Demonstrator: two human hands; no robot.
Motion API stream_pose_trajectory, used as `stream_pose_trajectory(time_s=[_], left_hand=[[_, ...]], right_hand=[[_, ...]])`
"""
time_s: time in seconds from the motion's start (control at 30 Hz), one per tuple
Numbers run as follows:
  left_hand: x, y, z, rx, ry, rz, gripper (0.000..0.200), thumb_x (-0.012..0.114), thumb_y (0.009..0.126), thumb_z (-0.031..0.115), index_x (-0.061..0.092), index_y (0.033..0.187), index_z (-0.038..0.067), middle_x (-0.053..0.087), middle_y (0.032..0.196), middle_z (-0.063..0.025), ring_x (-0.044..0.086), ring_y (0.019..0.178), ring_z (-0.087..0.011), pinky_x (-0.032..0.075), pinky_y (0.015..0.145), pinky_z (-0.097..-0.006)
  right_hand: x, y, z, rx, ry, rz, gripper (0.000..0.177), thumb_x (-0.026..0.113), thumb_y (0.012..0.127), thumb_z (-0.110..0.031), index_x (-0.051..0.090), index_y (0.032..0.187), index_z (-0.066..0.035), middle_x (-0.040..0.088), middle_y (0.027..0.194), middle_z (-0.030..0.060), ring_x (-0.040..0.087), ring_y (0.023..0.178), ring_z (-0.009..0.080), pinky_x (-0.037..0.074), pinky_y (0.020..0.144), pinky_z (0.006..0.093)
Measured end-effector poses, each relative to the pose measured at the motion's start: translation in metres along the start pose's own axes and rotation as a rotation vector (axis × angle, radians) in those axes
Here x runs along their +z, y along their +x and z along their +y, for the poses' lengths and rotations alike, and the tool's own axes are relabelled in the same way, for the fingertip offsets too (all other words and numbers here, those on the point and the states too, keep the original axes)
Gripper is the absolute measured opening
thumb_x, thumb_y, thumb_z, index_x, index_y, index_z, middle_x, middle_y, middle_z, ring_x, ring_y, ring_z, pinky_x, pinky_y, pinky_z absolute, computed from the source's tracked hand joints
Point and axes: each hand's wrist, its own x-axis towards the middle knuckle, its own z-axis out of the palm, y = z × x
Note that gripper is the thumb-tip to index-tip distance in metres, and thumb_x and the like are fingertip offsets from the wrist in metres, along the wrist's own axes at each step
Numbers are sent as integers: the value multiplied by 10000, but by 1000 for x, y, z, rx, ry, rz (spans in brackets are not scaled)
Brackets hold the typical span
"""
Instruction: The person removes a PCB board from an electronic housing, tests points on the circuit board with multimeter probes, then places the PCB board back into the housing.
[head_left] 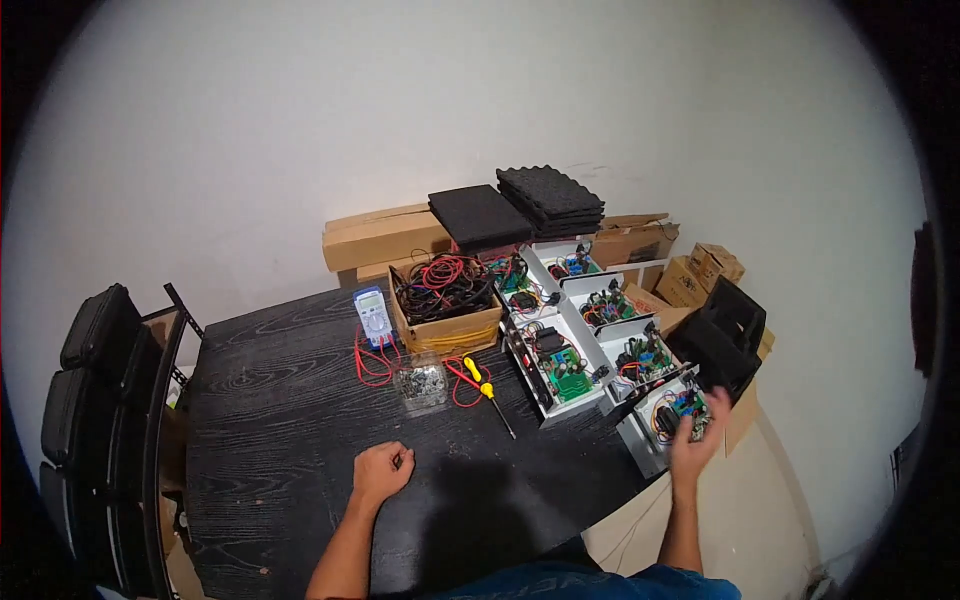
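My left hand (384, 473) rests on the black wood-grain table (270, 420), its fingers curled into a loose fist. My right hand (700, 440) is raised at the table's right edge, thumb and fingers apart, overlapping the nearest open metal case (642, 440). Inside that case are a green circuit board (690, 403) and coloured wires. Beyond it stand several similar open cases, among them a long white one (553, 412) with a green board. A yellow-handled screwdriver (487, 391) lies between my hands, next to a clear container (421, 386) of small metal parts.
A blue-grey multimeter (374, 318) with red leads stands by a cardboard box (455, 333) of tangled cables. Black foam sheets (550, 195) are stacked at the back. Black foam pieces (722, 335) and small cartons (690, 280) sit right. Black cases (100, 330) fill a rack at left.
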Motion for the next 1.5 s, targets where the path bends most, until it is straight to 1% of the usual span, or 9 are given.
stream_pose_trajectory(time_s=[0.03,0.13,0.2,0.3,0.7,0.83,1.03,1.17,1.5], left_hand=[[0,0,0,2,0,2,245,709,907,280,700,773,76,680,710,-101,683,644,-297,527,611,-426],[1,-1,0,-2,-4,12,242,709,904,278,699,776,73,678,707,-97,681,641,-295,526,609,-429],[-2,-2,3,-6,-5,-5,236,710,901,272,699,776,72,677,705,-96,679,638,-294,526,609,-430],[-4,-3,4,-9,-10,-4,228,707,899,263,697,777,71,671,700,-96,676,640,-296,528,609,-430],[39,48,67,184,-467,-101,158,699,980,159,722,955,5,662,756,-75,600,647,-151,502,644,-332],[124,115,65,-126,-1068,-440,354,687,1047,328,635,1285,71,696,1111,-34,654,959,-161,555,832,-339],[150,190,126,-556,-1565,-596,494,677,1021,498,616,1320,110,681,1198,-65,666,1116,-224,571,946,-444],[168,207,140,-541,-1550,-426,543,642,1009,600,625,1350,177,700,1208,-41,684,1081,-237,548,985,-500],[169,216,147,-541,-1682,-654,534,627,1013,580,675,1320,145,784,1160,-72,765,1010,-257,613,947,-486]], right_hand=[[13,-8,-5,-9,131,-122,507,672,915,-28,529,1400,19,591,1389,189,543,1358,334,372,1197,455],[58,-44,-69,810,916,-406,432,652,1039,-142,498,1432,-50,600,1383,101,646,1128,194,568,934,352],[82,-63,-81,1119,919,-411,674,686,1020,-144,332,1590,-79,407,1605,145,491,1402,247,518,1064,467],[128,-101,-47,847,610,-416,961,776,951,-161,160,1688,-112,248,1713,185,278,1564,309,328,1215,453],[174,-110,-32,594,397,-339,1215,953,758,-251,156,1657,-70,228,1683,186,322,1520,356,411,1151,511],[171,-101,-38,579,345,-333,1211,983,705,-253,216,1622,-66,273,1629,181,360,1479,350,450,1104,513],[171,-100,-43,515,298,-296,1227,1002,661,-259,237,1602,-69,272,1597,174,382,1443,354,467,1060,503],[173,-103,-44,476,298,-302,1256,1011,638,-260,221,1594,-58,247,1597,173,365,1441,355,469,1045,496],[172,-101,-52,384,255,-330,1306,1018,633,-288,185,1609,-42,171,1635,247,269,1503,419,410,1129,532]])
